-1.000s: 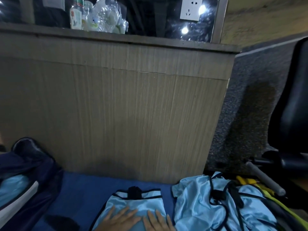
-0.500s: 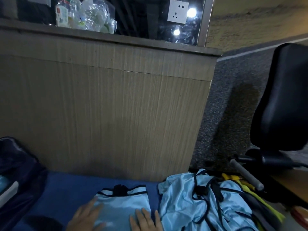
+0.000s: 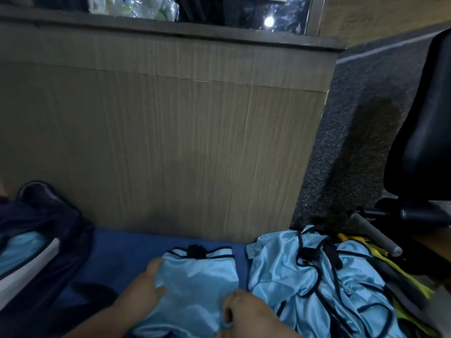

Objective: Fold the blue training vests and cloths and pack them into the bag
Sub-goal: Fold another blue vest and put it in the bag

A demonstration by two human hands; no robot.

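Note:
A folded light blue vest [image 3: 200, 281] with black trim lies on the blue mat [image 3: 117, 250] in front of me. My left hand [image 3: 144, 289] holds its left edge, with the thumb on top of the fabric. The curled fingers of my right hand [image 3: 244, 313] pinch the vest's lower right edge. To the right sits a loose pile of unfolded blue vests [image 3: 317, 284] with tangled black straps. At the far left stands the open dark navy bag [image 3: 53, 230], with light blue cloth [image 3: 22, 247] inside it.
A tall wooden desk panel [image 3: 170, 142] rises right behind the mat. A black office chair [image 3: 424, 142] stands at the right on grey carpet. A grey tube [image 3: 373, 237] and yellow fabric [image 3: 380, 262] lie beyond the pile.
Both hands lay flat on top of the folded vest. They have since slid apart to its left and right edges, and their fingers have curled onto the fabric.

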